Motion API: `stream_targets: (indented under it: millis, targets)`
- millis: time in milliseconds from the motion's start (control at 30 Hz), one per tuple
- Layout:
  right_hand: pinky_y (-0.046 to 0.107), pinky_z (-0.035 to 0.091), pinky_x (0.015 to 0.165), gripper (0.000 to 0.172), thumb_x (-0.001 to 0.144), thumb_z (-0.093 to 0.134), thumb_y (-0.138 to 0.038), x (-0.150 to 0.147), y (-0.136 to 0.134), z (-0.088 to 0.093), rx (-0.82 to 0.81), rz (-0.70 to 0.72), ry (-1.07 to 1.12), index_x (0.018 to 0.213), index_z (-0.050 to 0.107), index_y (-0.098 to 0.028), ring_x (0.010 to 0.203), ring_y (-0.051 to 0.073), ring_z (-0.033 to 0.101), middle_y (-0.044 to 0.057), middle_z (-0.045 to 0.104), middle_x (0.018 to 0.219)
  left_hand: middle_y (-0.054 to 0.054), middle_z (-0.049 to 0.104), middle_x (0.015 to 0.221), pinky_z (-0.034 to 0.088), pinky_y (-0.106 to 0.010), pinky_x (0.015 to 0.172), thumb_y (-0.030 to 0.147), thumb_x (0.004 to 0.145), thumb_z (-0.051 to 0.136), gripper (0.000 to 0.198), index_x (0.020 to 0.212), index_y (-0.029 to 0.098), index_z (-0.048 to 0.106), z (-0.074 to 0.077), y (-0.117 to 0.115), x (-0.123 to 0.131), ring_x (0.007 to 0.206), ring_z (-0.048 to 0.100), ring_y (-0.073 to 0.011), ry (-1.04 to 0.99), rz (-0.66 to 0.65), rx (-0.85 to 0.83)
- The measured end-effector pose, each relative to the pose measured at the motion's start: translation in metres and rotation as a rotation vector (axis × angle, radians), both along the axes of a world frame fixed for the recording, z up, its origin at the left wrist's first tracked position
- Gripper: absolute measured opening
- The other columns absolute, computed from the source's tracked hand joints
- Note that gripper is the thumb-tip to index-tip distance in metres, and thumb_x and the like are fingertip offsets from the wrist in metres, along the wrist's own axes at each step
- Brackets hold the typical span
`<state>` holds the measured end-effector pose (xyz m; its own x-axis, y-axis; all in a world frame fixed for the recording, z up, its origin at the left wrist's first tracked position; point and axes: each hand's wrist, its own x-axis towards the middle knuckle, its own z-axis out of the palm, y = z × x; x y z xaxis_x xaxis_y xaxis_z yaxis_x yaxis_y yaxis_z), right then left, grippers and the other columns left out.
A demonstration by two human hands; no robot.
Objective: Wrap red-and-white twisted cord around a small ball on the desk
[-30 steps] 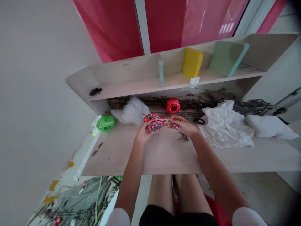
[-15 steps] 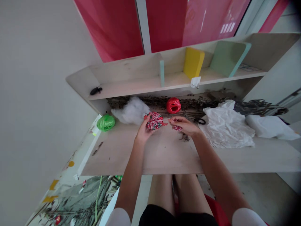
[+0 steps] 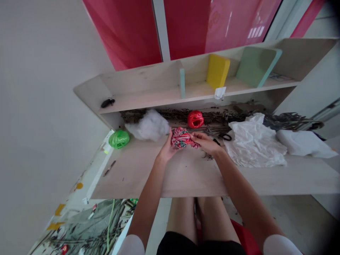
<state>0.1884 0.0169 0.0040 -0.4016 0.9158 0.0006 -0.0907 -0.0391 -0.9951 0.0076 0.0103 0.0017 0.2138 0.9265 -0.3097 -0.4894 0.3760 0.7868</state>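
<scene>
The left hand (image 3: pixel 167 149) and right hand (image 3: pixel 207 143) have moved together, both gripping narrowly on the red-and-white twine bundle (image 3: pixel 180 138) between them, over the wooden counter (image 3: pixel 186 175). A red twine ball (image 3: pixel 195 119) lies just beyond the grip.

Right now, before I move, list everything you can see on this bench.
Striped twine bundle: one, red-white-green, between hands.
Red raffia ball: one, red, behind hands.
Green raffia ball: one, green, bench's left.
Cotton wadding: one, white, beside green ball.
Plastic sheets: two, white, bench's right.
Scissors: one, black handles, by right hand.
Dried twigs: heap, brown, along the back.
Yellow block: one, yellow, upper shelf.
Pale green board: one, green, upper shelf.
Left hand: one, on bundle.
Right hand: one, on bundle.
</scene>
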Motion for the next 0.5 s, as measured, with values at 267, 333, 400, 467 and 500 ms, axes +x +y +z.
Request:
stream_targets:
  millis: [267, 333, 400, 467, 500]
  targets:
    - [0.024, 0.034, 0.052, 0.044, 0.07, 0.068, -0.062, -0.002, -0.001, 0.0, 0.096, -0.014, -0.137, 0.07, 0.057, -0.019, 0.055, 0.01, 0.043, -0.003, 0.05, 0.06, -0.005, 0.07, 0.091, 0.052, -0.025, 0.066, 0.059, 0.066, 0.073, 0.051, 0.097, 0.018, 0.067, -0.005, -0.003, 0.013, 0.084, 0.066, -0.0171, 0.348, 0.253, 0.263]
    - [0.025, 0.036, 0.054, 0.044, 0.07, 0.068, -0.061, -0.005, 0.0, -0.002, 0.134, 0.012, -0.175, 0.069, 0.059, -0.018, 0.057, 0.011, 0.045, -0.002, 0.051, 0.06, -0.004, 0.07, 0.093, 0.051, -0.022, 0.066, 0.053, 0.061, 0.079, 0.05, 0.096, 0.02, 0.068, -0.004, -0.005, 0.014, 0.085, 0.065, -0.0157, 0.344, 0.203, 0.302]
    - [0.026, 0.039, 0.057, 0.044, 0.069, 0.068, -0.061, -0.007, 0.001, -0.005, 0.14, 0.016, -0.151, 0.072, 0.06, -0.018, 0.061, 0.013, 0.048, 0.0, 0.055, 0.065, -0.003, 0.069, 0.09, 0.05, -0.021, 0.064, 0.044, 0.053, 0.086, 0.053, 0.097, 0.02, 0.066, -0.003, -0.008, 0.014, 0.08, 0.063, -0.0138, 0.339, 0.177, 0.3]
    - [0.027, 0.041, 0.061, 0.044, 0.07, 0.066, -0.062, -0.008, 0.002, -0.009, 0.106, 0.0, -0.075, 0.077, 0.062, -0.019, 0.066, 0.014, 0.051, 0.001, 0.058, 0.072, -0.002, 0.068, 0.086, 0.05, -0.022, 0.063, 0.039, 0.05, 0.087, 0.054, 0.096, 0.02, 0.065, -0.002, -0.008, 0.014, 0.074, 0.062, -0.0127, 0.31, 0.168, 0.246]
    - [0.027, 0.042, 0.062, 0.043, 0.072, 0.065, -0.062, -0.009, 0.003, -0.01, 0.077, 0.001, -0.033, 0.079, 0.062, -0.019, 0.067, 0.014, 0.052, 0.001, 0.059, 0.075, -0.002, 0.067, 0.085, 0.05, -0.022, 0.062, 0.039, 0.052, 0.087, 0.054, 0.096, 0.019, 0.064, -0.002, -0.007, 0.014, 0.072, 0.062, -0.0125, 0.285, 0.175, 0.218]
